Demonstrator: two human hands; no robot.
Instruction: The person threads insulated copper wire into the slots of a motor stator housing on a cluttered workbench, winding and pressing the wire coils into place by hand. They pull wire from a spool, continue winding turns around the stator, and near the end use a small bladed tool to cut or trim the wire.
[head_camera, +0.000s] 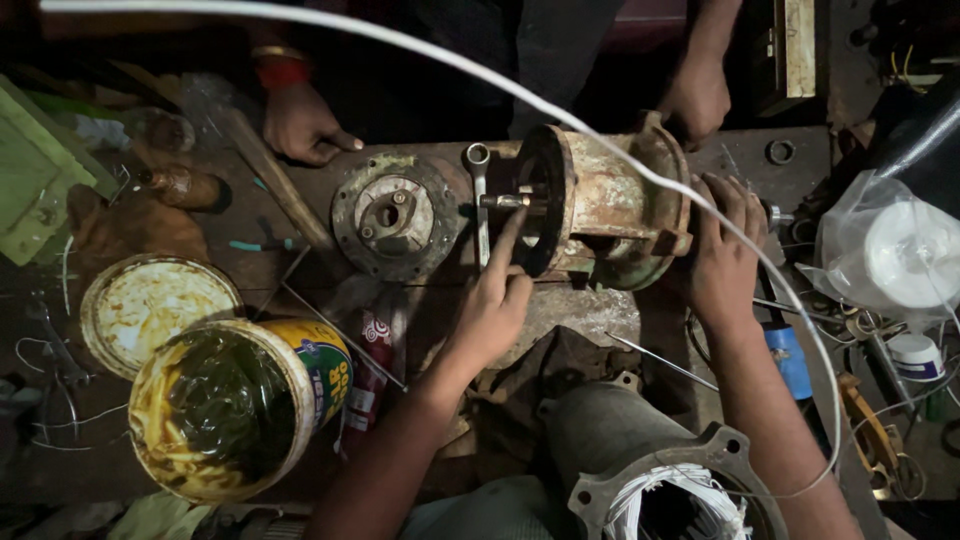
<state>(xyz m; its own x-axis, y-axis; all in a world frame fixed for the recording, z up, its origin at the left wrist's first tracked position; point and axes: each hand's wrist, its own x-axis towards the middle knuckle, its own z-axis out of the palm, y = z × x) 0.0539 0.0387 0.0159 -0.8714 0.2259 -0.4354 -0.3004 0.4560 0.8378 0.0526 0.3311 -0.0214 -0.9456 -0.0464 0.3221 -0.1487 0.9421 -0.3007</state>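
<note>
Fingers of left hand: loosely curled, index extended, tip at the shaft inside the rusty motor housing mid-bench. Beside it, a spanner. Right hand: fingers together, laid flat on the housing's right end.

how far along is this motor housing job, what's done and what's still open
Done: the round end cover is off, lying flat beside the rusty housing. In hand: the left hand fingers the shaft end; the right hand steadies the far end. Left: cover and spanner lie loose, and the grease tub stands open.
</note>
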